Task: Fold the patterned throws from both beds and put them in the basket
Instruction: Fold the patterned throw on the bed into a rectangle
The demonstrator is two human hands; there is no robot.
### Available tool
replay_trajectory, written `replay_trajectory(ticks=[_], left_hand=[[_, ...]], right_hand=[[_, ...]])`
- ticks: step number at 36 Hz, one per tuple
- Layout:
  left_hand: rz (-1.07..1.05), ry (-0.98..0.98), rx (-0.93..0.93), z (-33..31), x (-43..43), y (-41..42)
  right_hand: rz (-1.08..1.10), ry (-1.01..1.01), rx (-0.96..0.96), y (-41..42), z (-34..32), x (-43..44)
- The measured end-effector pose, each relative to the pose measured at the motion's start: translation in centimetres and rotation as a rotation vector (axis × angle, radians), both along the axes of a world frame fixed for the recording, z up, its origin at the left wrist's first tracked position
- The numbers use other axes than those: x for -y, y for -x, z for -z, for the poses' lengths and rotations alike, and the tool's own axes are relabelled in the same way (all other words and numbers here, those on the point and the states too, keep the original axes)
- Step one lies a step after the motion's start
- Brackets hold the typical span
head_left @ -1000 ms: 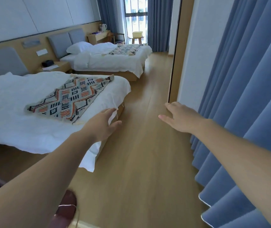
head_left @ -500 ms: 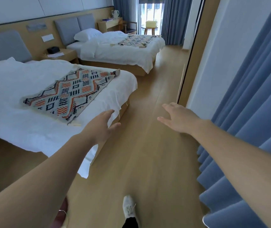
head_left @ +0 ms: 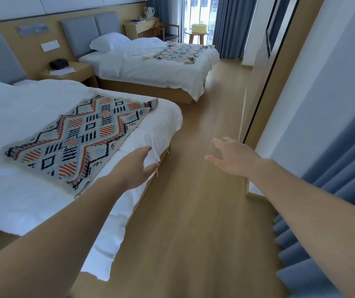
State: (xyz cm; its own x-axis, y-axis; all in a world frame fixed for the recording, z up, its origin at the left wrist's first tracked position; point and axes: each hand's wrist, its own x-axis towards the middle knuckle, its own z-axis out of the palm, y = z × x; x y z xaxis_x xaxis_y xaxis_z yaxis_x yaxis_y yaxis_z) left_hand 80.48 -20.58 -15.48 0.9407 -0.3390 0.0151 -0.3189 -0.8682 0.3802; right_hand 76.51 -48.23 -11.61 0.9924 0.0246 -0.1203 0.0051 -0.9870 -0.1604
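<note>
A patterned throw point(head_left: 82, 136) in orange, black and pale blue lies flat across the near bed point(head_left: 11, 196). A second, paler patterned throw point(head_left: 179, 52) lies on the far bed point(head_left: 150, 69). A yellow basket point(head_left: 199, 29) stands on a small round table by the window. My left hand point(head_left: 134, 166) hovers with relaxed fingers over the near bed's front corner, just right of the throw, holding nothing. Over the floor my right hand point(head_left: 229, 157) is stretched forward, fingers spread and empty.
A wooden floor aisle point(head_left: 193, 211) runs between the beds and the right wall. Blue curtains point(head_left: 333, 211) hang at the right. A nightstand point(head_left: 71, 72) with a black phone sits between the beds. A desk point(head_left: 142, 26) with a kettle and a chair stand at the back.
I have walked forward along the aisle; both beds and the throws appear closer and larger. Both hands stay outstretched and empty, the left one now nearer the near bed's corner.
</note>
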Motion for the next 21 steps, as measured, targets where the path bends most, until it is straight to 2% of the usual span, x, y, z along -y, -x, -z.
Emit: replay_trajectory(ticks=[11,21], left_hand=[[-0.078,0.018,-0.051,1.9,1.2,-11.1],[-0.217,0.046,-0.072,3.5,6.4,-22.1]], right_hand=[[-0.055,-0.002,-0.023,-13.5,2.2,2.2],[-0.166,0.036,-0.044,-28.1,3.9,7.5]])
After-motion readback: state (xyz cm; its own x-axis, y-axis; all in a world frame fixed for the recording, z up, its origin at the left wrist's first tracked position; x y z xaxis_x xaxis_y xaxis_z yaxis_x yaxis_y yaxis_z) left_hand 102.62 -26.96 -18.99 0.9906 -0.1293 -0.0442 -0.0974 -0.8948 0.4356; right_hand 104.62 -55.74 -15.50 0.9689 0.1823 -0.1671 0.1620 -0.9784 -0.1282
